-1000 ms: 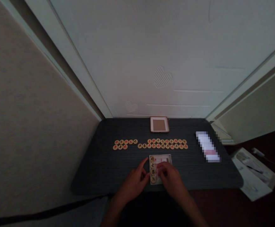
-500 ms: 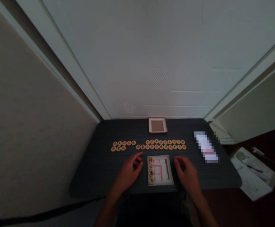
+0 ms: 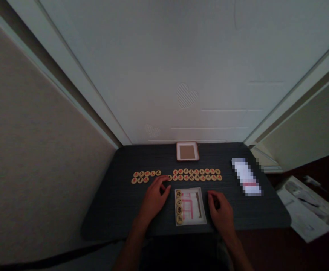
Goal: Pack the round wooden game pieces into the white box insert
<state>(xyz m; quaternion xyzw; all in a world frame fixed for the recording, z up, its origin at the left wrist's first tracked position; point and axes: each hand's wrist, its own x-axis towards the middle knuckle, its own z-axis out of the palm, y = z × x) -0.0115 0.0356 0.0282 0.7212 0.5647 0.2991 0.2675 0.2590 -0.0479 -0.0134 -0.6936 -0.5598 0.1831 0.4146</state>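
Note:
My left hand (image 3: 154, 196) reaches over the dark table with fingers apart and fingertips at the left end of the front row of xiangqi pieces. One round wooden piece (image 3: 169, 178) shows right at those fingertips; the hand covers the spot beside it. A shallow white box (image 3: 190, 223) lies between my hands. Along its left side several black-marked pieces (image 3: 179, 201) form a column, and pink lines mark its floor. Right of the box, my right hand (image 3: 221, 210) rests with its fingers curled in and thumb near the index finger; nothing shows in it.
Two rows of xiangqi pieces (image 3: 196, 171) stretch across the middle right, and a smaller group (image 3: 147, 173) lies at left. A brown-rimmed tray (image 3: 187, 143) stands at the back by the white door. A pixelated item (image 3: 246, 177) lies at right. Below sits a white box (image 3: 308, 207).
My left hand has moved forward, its fingertips now at the left end of the front row. My right hand stays beside the box, its fingers a little more curled. The view has shifted slightly.

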